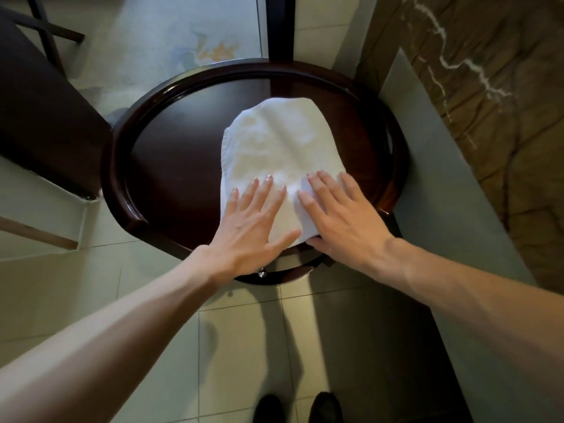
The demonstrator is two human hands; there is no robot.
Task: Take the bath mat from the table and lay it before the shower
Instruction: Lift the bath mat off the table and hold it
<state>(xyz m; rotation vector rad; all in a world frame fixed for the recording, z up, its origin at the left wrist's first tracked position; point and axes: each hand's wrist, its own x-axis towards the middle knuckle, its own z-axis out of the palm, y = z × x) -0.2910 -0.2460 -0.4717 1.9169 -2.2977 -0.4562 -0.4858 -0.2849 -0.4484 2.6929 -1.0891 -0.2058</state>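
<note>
Standing over the round, glossy dark wooden table (122, 166), the person has both arms stretched out. The folded white terry bath mat (274, 141) lies on the tabletop, right of centre, with its near edge close to the front rim. It isn't lifted yet, so I'd call this the pick-up being set.

The left hand (253, 221) lies flat on the mat's near left corner, fingers straight and spread, gripping nothing. The right hand (341, 218) is flat too, on the near right side, fingers straight. Its thumb (317, 241) sits right at the mat's front edge, and I can't tell whether it has slipped under the fold.

To do this well, don't grab the top layer alone, because a soft folded cloth will flop open. The thumbs ought to go under the whole stack at the near edge, with the fingers clamping from above and one hand at each corner. If the edge won't come up off that slick top, slide the mat a touch toward the rim. Then lift it level with the fold kept closed, minding the small silver drawer knob (262, 273) just below the front rim, under the left wrist.
</note>
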